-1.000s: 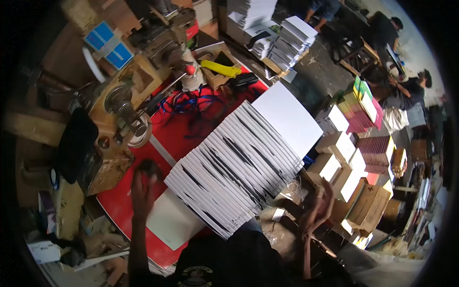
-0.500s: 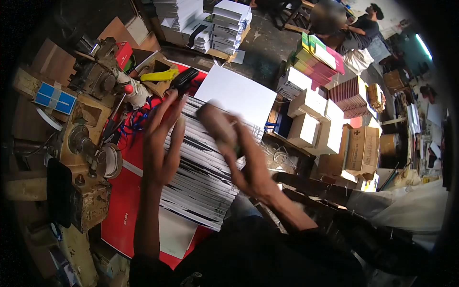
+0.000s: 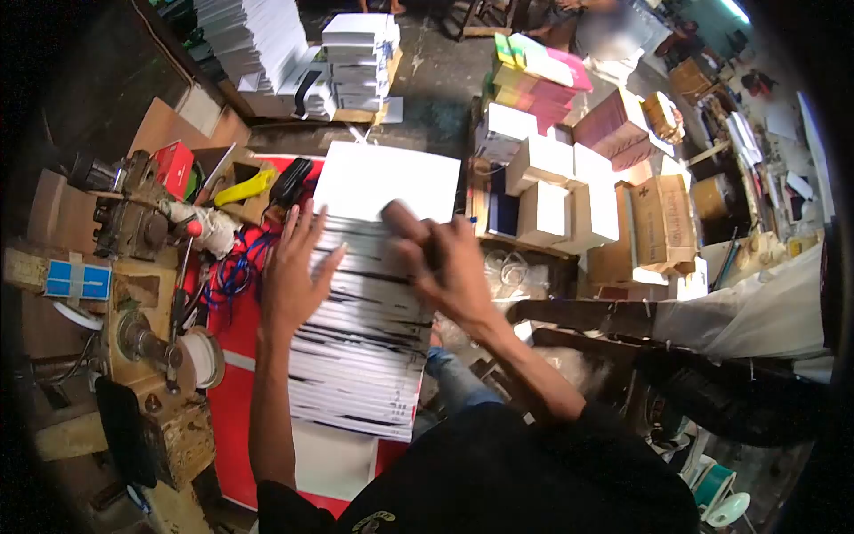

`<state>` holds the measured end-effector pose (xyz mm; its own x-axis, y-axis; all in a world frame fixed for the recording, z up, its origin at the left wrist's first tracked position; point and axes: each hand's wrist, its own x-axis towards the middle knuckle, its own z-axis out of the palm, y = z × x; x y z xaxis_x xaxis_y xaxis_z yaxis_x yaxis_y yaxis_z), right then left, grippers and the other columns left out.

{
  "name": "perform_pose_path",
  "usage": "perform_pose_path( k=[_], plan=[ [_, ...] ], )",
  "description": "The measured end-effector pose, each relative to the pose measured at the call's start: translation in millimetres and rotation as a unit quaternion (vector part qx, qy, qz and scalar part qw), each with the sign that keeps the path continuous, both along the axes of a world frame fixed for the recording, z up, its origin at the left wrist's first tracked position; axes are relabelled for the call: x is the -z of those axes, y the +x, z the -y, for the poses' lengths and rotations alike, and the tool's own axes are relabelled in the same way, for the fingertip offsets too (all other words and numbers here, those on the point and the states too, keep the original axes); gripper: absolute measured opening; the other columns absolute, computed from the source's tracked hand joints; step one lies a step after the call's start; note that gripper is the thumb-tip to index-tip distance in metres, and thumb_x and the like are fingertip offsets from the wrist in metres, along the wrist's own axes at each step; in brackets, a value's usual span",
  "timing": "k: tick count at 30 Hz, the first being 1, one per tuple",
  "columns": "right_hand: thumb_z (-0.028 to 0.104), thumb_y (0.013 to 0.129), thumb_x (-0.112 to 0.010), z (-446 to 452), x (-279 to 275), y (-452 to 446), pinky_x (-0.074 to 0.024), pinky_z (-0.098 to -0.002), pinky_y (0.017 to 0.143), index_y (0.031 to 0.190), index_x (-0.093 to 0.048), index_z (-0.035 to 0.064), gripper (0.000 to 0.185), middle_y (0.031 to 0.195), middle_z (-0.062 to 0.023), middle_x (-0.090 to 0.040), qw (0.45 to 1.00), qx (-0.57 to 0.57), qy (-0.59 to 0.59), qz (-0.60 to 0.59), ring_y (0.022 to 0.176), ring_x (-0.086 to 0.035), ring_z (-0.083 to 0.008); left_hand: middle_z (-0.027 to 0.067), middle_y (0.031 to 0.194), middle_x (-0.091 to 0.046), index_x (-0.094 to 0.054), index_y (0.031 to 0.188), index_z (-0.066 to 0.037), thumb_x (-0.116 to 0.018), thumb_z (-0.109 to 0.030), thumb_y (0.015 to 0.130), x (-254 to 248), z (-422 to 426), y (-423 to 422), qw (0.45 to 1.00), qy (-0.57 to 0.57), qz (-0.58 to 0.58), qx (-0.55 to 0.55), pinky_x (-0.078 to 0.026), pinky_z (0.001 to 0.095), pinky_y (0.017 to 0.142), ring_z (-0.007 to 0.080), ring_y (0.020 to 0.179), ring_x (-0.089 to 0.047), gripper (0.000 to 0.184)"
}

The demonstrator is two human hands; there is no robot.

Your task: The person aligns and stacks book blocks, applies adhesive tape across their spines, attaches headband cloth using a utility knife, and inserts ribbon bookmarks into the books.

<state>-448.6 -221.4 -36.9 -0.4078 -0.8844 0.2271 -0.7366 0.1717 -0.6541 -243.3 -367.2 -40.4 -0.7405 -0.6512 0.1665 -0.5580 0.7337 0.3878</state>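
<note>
A row of overlapping white booklets [image 3: 356, 356] with dark streaks lies in front of me, its edges stepped like shingles. My left hand [image 3: 298, 271] rests along the row's left edge, fingers stretched out and slightly apart. Over the upper right of the booklets, my right hand [image 3: 454, 271] is wrapped round a brown block with a rounded end [image 3: 405, 220]. Motion blurs this block, and the palm hides part of it; its exact kind cannot be made out. Beyond the row lies a plain white sheet or board [image 3: 387, 178].
Red boards [image 3: 236, 418] cover the work surface. At left stands a worn metal machine [image 3: 138, 222], near a yellow-handled tool [image 3: 245, 189] and blue cords [image 3: 236, 271]. Paper stacks [image 3: 356, 67], book blocks [image 3: 543, 209] and a cardboard box [image 3: 663, 222] stand beyond. People sit in the background.
The view has shifted, and the booklets appear more upright in it. My right hand still grips the brown block over the upper booklets; my left hand stays at their left edge.
</note>
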Motion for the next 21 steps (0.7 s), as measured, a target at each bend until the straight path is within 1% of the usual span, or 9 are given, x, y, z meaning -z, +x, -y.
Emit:
perform_pose_path(
  k=[1,2,3,5,7,9,11,20,21],
  plan=[
    [0.033,0.095,-0.068,-11.1,6.7,-4.6,-0.0480,-0.0370,0.070,0.117,-0.060,-0.0013,0.041,0.093,-0.0148,-0.061,0.992,0.048,-0.031,0.112,0.083,-0.058,-0.0234,0.0222,0.157,-0.035,-0.036,0.153,-0.006,-0.065,-0.023,0.096,1.4,12.4,10.3,0.993,0.076,-0.091,0.000,-0.031,0.0389,0.117,0.0351,0.146,-0.033,0.066],
    [0.035,0.099,-0.062,-23.9,11.0,-3.5,-0.0493,-0.0354,0.081,0.116,-0.059,-0.0033,0.042,0.101,-0.0158,-0.064,0.930,0.130,-0.094,0.329,0.093,-0.060,-0.0223,0.0207,0.158,-0.033,-0.034,0.154,-0.005,-0.064,-0.020,0.096,-1.2,23.6,20.9,0.985,0.136,-0.107,-0.012,-0.029,0.0371,0.117,0.0304,0.147,-0.031,0.067],
    [0.039,0.103,-0.055,-37.6,14.0,-10.3,-0.0489,-0.0311,0.086,0.121,-0.059,-0.0025,0.045,0.108,-0.0122,-0.065,0.905,0.164,-0.095,0.380,0.095,-0.060,-0.0171,0.0193,0.160,-0.031,-0.031,0.155,-0.004,-0.064,-0.017,0.097,-2.9,35.1,28.8,0.972,0.195,-0.128,-0.024,-0.027,0.0352,0.118,0.0257,0.148,-0.030,0.068],
    [0.041,0.106,-0.049,-56.3,28.5,-11.7,-0.0439,-0.0274,0.071,0.124,-0.058,-0.0008,0.046,0.100,-0.0063,-0.061,0.877,0.213,-0.120,0.413,0.083,-0.052,-0.0117,0.0115,0.165,-0.022,-0.020,0.158,-0.003,-0.054,-0.021,0.104,14.5,50.2,38.9,0.904,0.382,-0.192,0.015,-0.017,0.0325,0.121,0.0169,0.150,-0.020,0.066],
    [0.042,0.106,-0.047,-57.3,37.7,-1.7,-0.0394,-0.0263,0.067,0.125,-0.057,-0.0005,0.048,0.101,-0.0062,-0.061,0.848,0.230,-0.149,0.454,0.080,-0.048,-0.0103,0.0097,0.164,-0.023,-0.021,0.158,-0.004,-0.050,-0.026,0.105,23.0,45.6,38.4,0.899,0.387,-0.204,0.026,-0.012,0.0324,0.122,0.0156,0.151,-0.017,0.064],
    [0.042,0.106,-0.046,-54.1,40.4,12.7,-0.0432,-0.0289,0.075,0.130,-0.055,-0.0012,0.051,0.103,-0.0067,-0.060,0.848,0.221,-0.139,0.461,0.085,-0.050,-0.0122,0.0082,0.164,-0.024,-0.021,0.158,-0.005,-0.045,-0.027,0.106,29.2,44.1,39.8,0.873,0.428,-0.231,0.026,-0.009,0.0324,0.122,0.0158,0.151,-0.016,0.061],
    [0.041,0.106,-0.045,-52.3,38.6,17.4,-0.0447,-0.0359,0.098,0.148,-0.043,-0.0014,0.059,0.126,-0.0161,-0.061,0.860,0.164,-0.044,0.481,0.112,-0.056,-0.0227,0.0087,0.164,-0.024,-0.021,0.158,-0.005,-0.040,-0.027,0.107,27.5,40.8,37.2,0.848,0.461,-0.260,-0.001,-0.009,0.0317,0.122,0.0169,0.152,-0.016,0.059],
    [0.043,0.105,-0.048,-55.3,42.4,20.1,-0.0441,-0.0348,0.101,0.147,-0.044,-0.0009,0.061,0.128,-0.0171,-0.062,0.842,0.169,-0.067,0.508,0.115,-0.057,-0.0222,0.0091,0.164,-0.024,-0.021,0.157,-0.001,-0.037,-0.024,0.108,32.7,44.5,41.3,0.869,0.427,-0.250,0.006,-0.010,0.0309,0.123,0.0172,0.152,-0.016,0.057],
    [0.044,0.105,-0.047,-54.2,45.4,24.1,-0.0472,-0.0316,0.092,0.146,-0.045,-0.0005,0.060,0.122,-0.0150,-0.064,0.855,0.167,-0.086,0.484,0.106,-0.059,-0.0191,0.0091,0.164,-0.024,-0.021,0.157,-0.001,-0.037,-0.024,0.108,34.1,45.1,42.9,0.869,0.428,-0.251,0.004,-0.010,0.0309,0.123,0.0172,0.152,-0.016,0.057]
  ],
)
